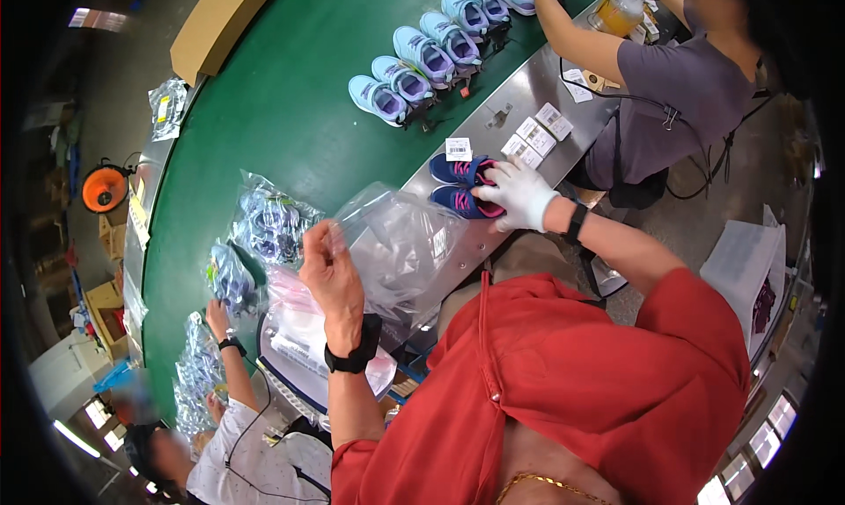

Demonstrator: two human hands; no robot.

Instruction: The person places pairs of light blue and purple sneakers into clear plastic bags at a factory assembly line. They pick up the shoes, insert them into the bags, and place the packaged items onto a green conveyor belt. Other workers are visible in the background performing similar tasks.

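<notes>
Left hand pinches the mouth of a clear plastic bag, held open above the bench's metal edge. Right hand — gloved — lies flat on the navy-and-pink shoes there. Judgement: bag ready — shoes not yet bagged.

Left hand pinches a clear bag — gloved right hand on navy shoes.

1 head-worn fisheye view looks steeply down, close over the green conveyor belt and steel bench.
</notes>
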